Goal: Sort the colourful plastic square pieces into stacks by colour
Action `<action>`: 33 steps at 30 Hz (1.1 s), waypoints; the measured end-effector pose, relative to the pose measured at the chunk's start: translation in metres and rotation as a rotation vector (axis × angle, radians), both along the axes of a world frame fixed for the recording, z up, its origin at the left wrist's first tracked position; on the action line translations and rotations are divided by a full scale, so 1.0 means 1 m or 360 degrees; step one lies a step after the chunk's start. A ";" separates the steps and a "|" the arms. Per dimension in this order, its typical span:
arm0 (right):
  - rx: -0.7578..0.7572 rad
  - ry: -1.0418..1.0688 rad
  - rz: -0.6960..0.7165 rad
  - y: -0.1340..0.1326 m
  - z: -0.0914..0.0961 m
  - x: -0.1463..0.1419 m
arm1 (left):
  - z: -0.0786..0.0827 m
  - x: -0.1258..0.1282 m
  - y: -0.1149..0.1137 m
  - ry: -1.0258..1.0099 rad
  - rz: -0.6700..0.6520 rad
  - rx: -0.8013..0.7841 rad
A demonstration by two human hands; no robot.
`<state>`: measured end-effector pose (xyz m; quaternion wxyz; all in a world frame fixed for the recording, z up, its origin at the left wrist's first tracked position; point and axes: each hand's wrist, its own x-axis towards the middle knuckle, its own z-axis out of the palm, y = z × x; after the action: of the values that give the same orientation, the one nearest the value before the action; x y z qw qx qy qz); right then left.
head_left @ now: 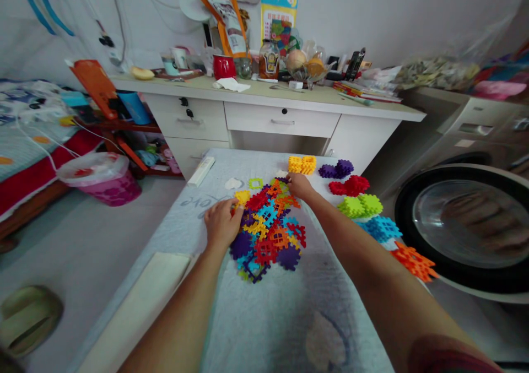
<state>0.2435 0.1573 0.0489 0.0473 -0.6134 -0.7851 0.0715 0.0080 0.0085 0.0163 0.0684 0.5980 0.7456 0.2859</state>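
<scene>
A heap of interlocking plastic tiles (266,249) in several colours lies on the cloth-covered table (289,318). My left hand (222,222) rests against the left side of the heap, thumb and index finger apart. Its index fingertip is beside a yellow tile (242,197). At the far right edge of the heap, my right hand (301,187) has its fingers closed together among dark purple and green tiles; what they pinch is too small to make out. A lime square frame tile (255,183) lies just beyond the heap.
Sorted groups line the right edge: yellow (302,165), purple (336,169), red (350,185), lime (361,205), blue (382,228) and orange (413,260). A white box (201,171) lies far left. Behind stands a cluttered desk (264,93); a washing machine (454,141) is right.
</scene>
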 end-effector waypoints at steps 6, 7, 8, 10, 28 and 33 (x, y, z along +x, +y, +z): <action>0.0045 0.0045 -0.0078 -0.007 0.010 0.011 | -0.001 0.000 0.000 0.0005 0.0019 0.0007; 0.0067 0.0053 -0.0096 -0.008 0.014 0.016 | -0.001 0.000 0.000 0.0008 0.0016 0.0006; 0.0096 0.0069 -0.0117 -0.009 0.018 0.022 | -0.001 0.000 0.000 0.0011 0.0011 0.0007; 0.0176 0.0119 -0.0164 -0.009 0.028 0.039 | 0.000 0.000 0.000 0.0017 0.0004 0.0011; 0.0523 0.0096 -0.0906 0.045 0.057 0.190 | -0.002 -0.001 0.000 0.0033 -0.0012 -0.0024; 0.0443 0.0002 -0.0936 0.047 0.054 0.191 | 0.000 -0.001 0.000 0.0032 -0.0008 -0.0033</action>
<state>0.4346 0.2044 0.1030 0.1498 -0.8014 -0.5766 -0.0529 0.0069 0.0087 0.0159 0.0678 0.6020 0.7477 0.2720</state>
